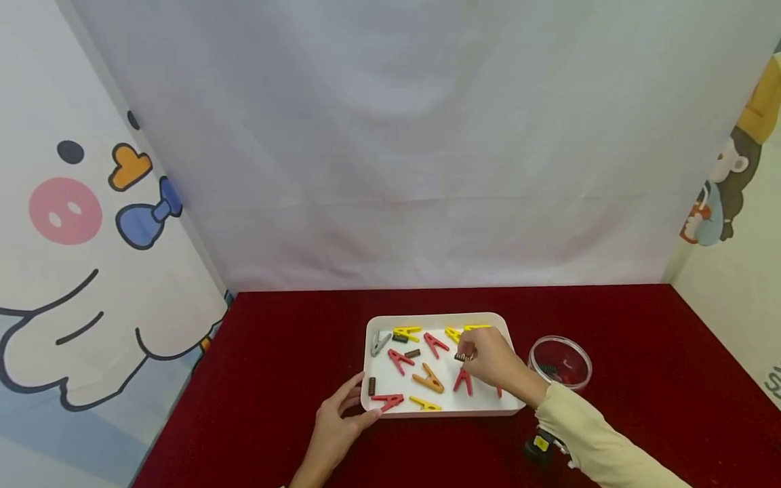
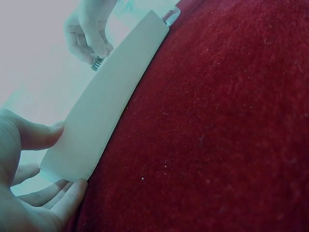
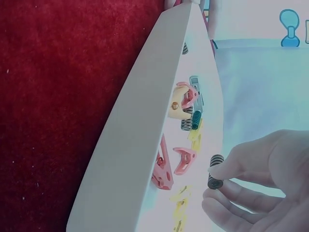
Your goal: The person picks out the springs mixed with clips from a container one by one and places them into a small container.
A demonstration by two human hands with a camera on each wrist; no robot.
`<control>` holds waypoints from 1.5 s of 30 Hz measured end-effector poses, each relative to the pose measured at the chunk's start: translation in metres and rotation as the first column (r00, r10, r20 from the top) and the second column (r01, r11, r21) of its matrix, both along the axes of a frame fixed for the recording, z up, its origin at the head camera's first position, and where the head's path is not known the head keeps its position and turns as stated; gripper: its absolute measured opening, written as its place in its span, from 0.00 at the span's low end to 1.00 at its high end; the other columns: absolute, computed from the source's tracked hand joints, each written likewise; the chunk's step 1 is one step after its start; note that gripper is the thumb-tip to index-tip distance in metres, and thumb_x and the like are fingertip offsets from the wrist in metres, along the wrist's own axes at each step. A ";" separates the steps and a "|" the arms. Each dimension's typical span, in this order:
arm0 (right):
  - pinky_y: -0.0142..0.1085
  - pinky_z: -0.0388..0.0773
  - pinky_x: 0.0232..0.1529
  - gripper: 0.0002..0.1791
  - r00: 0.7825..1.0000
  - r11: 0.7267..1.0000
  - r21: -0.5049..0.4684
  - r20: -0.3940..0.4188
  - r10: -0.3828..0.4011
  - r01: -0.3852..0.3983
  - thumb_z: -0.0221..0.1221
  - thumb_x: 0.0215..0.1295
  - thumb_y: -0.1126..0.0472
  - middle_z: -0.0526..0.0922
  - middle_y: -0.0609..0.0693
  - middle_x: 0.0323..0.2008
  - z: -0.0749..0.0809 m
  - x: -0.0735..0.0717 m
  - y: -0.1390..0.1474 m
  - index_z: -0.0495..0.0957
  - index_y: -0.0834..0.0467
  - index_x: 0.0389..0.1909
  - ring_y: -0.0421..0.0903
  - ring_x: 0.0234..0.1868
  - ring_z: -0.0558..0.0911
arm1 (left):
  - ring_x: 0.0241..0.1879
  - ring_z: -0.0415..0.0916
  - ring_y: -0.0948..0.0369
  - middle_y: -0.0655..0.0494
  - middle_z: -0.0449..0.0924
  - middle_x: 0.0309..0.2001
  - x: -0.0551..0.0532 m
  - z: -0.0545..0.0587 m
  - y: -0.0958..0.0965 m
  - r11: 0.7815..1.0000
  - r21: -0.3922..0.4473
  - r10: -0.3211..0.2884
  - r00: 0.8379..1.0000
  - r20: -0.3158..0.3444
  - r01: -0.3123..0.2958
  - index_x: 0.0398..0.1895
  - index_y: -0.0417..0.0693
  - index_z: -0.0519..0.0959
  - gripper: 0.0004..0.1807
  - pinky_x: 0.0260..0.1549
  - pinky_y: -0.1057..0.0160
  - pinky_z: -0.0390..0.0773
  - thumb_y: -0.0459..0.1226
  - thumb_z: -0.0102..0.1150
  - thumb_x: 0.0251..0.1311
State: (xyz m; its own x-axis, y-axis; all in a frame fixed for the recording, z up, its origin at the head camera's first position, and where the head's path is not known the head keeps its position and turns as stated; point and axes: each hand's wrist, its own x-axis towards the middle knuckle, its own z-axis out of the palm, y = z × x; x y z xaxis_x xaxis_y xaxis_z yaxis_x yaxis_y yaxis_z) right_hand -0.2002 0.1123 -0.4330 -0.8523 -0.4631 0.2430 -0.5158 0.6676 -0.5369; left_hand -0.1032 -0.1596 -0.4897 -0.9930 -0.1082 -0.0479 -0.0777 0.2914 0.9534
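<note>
The right hand [image 1: 488, 356] pinches a small dark spring [image 3: 216, 172] between thumb and fingers, over the right-hand half of a white tray [image 1: 441, 414]. Seen from the head, the spring's long axis runs nearly sideways, left to right; in the right wrist view it stands almost upright in the frame, one coiled end showing below the fingers. The left hand [image 1: 337, 423] grips the tray's near left corner – thumb at the near rim, fingers against the left wall.

The tray lies with its long sides running left to right, its low walls closing it all round. Broad stretches of the red counter [image 1: 293, 352] extend to its left and behind it, while on the right a round clear dish [image 1: 560, 338] sits just beside it. A black-and-yellow object [image 1: 539, 444] lies near the right sleeve [image 1: 586, 430].

Inside the tray are red clips [image 1: 400, 360], yellow clips [image 1: 425, 404], an orange clip [image 1: 429, 379] and a grey clip [image 1: 380, 343], pointing various ways. Among them, a brownish spring [image 1: 412, 353] lies roughly sideways, a dark green spring [image 1: 400, 338] rests by a yellow clip, and another spring [image 1: 372, 386] lines up with the left wall. The dish contains a dark spring too – its coils blurred through the clear side.
</note>
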 end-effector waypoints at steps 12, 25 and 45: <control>0.29 0.68 0.22 0.09 1.000 1.000 -0.017 -0.011 0.020 -0.021 0.61 0.40 0.76 0.73 0.40 0.17 0.010 0.010 0.005 0.79 0.58 0.18 0.36 0.21 0.69 | 0.51 0.74 0.52 0.45 0.77 0.50 -0.001 0.001 0.001 1.000 -0.014 0.008 1.000 0.010 -0.008 0.64 0.47 0.70 0.38 0.39 0.65 0.75 0.32 0.72 0.45; 0.29 0.67 0.20 0.09 0.999 0.998 -0.055 -0.039 0.030 -0.032 0.62 0.41 0.75 0.72 0.40 0.17 0.023 0.022 0.009 0.80 0.57 0.19 0.36 0.20 0.69 | 0.51 0.74 0.53 0.46 0.77 0.50 -0.001 0.000 -0.002 0.999 0.016 0.038 0.999 0.011 -0.038 0.64 0.49 0.70 0.39 0.38 0.66 0.75 0.32 0.73 0.44; 0.29 0.70 0.21 0.12 0.999 0.995 -0.096 -0.026 0.028 -0.030 0.61 0.40 0.76 0.73 0.39 0.18 0.031 0.039 0.024 0.80 0.55 0.20 0.40 0.22 0.72 | 0.52 0.73 0.52 0.46 0.77 0.51 -0.002 -0.003 0.001 0.999 0.023 0.041 0.998 0.040 -0.042 0.64 0.49 0.71 0.38 0.39 0.64 0.75 0.33 0.73 0.44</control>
State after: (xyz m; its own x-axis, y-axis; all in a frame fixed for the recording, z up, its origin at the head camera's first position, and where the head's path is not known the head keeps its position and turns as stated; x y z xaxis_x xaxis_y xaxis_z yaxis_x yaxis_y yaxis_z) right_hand -0.1614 0.1359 -0.4015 -0.8321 -0.4609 0.3086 -0.5481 0.5980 -0.5848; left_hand -0.1051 -0.1586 -0.4929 -0.9849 -0.1474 -0.0903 -0.1272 0.2643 0.9560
